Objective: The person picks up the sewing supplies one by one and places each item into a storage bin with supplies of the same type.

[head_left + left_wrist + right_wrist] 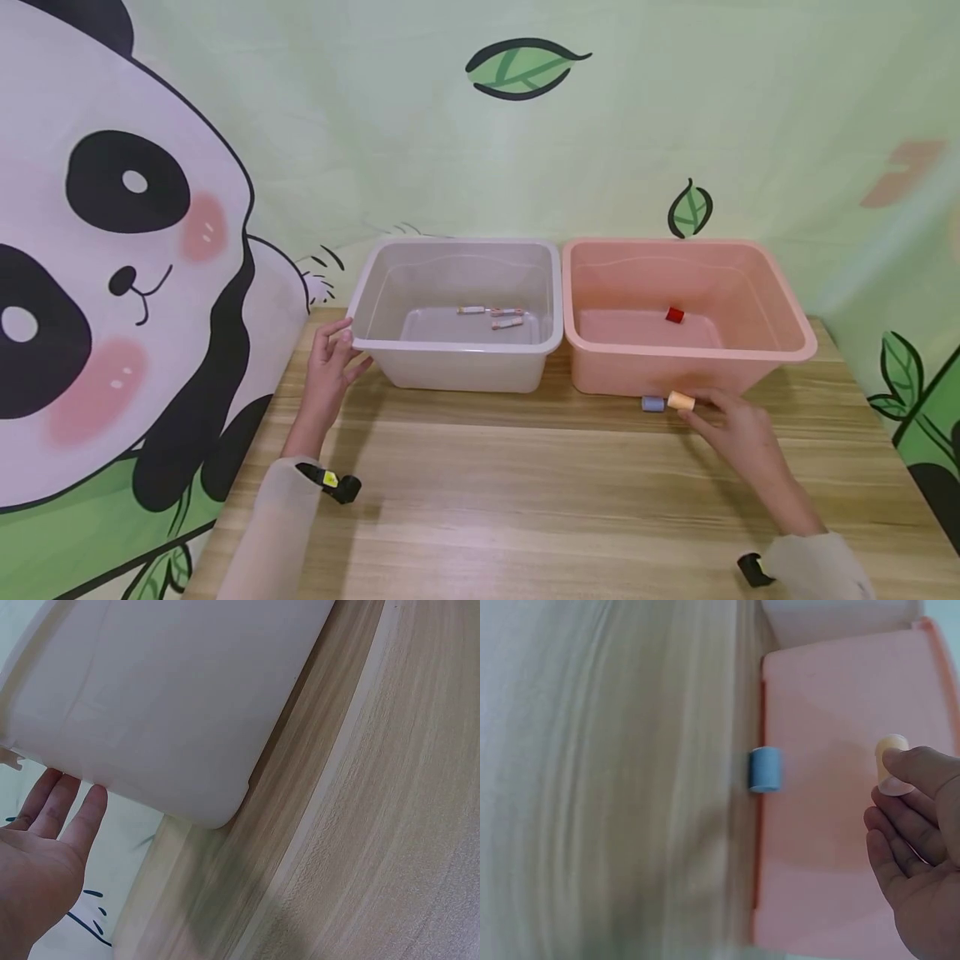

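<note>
My right hand [738, 433] pinches a small yellow-orange cylinder with a pale end [892, 761], shaped like a thread spool, between thumb and fingers. It is held in front of the pink bin [690, 371]. A similar blue cylinder [652, 404] lies on the table by the bin's front base. Inside the pink bin is a small red piece [675, 315]. At the white bin's [457, 367] left side, my left hand [327, 367] touches the rim and outer wall with fairly straight fingers [88, 817]. Several short, slim printed sticks [507, 322] lie in the white bin.
The two bins stand side by side at the back of the wood-grain table [525, 500]. Behind them hangs a green backdrop [360, 108] printed with a panda and leaves.
</note>
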The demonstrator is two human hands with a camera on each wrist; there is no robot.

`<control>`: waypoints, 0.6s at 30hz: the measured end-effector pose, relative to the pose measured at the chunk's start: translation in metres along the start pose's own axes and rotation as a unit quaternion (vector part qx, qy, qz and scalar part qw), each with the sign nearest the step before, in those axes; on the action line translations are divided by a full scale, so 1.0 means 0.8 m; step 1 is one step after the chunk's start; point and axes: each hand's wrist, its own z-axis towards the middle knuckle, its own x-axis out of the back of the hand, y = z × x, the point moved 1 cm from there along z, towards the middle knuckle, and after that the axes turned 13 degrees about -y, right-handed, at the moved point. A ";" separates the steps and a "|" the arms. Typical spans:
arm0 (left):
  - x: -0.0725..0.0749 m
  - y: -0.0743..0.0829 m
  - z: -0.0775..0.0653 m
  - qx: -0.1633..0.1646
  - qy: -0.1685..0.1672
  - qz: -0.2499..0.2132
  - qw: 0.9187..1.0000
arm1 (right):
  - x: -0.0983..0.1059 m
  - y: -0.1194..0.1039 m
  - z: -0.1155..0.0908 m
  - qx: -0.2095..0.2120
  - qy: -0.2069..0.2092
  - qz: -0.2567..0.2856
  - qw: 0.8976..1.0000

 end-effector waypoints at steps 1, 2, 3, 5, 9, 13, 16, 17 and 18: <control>0.000 0.000 0.000 -0.001 0.000 0.000 1.000 | 0.002 -0.003 0.000 0.002 0.000 -0.005 1.000; 0.000 -0.001 0.000 -0.001 0.000 -0.001 1.000 | 0.005 -0.006 0.000 0.005 -0.001 -0.007 1.000; 0.000 -0.001 0.001 -0.002 0.000 -0.002 1.000 | 0.008 -0.010 0.000 0.007 -0.003 -0.010 1.000; 0.000 -0.002 0.001 -0.004 0.001 -0.004 1.000 | 0.014 -0.017 0.000 0.013 -0.004 -0.013 1.000; 0.000 -0.001 0.001 -0.007 0.002 -0.007 1.000 | 0.027 -0.034 0.002 0.030 0.000 -0.024 0.999; 0.000 -0.001 0.001 -0.009 0.003 -0.011 1.000 | 0.038 -0.047 0.005 0.061 0.016 -0.034 0.997; 0.000 -0.001 0.002 -0.009 0.004 -0.012 1.000 | 0.047 -0.053 0.008 0.086 0.027 -0.040 0.995; 0.000 -0.001 0.002 -0.008 0.004 -0.012 1.000 | 0.050 -0.055 0.009 0.095 0.032 -0.043 0.994; 0.000 -0.001 0.002 -0.007 0.004 -0.012 1.000 | 0.054 -0.057 0.010 0.100 0.035 -0.049 0.993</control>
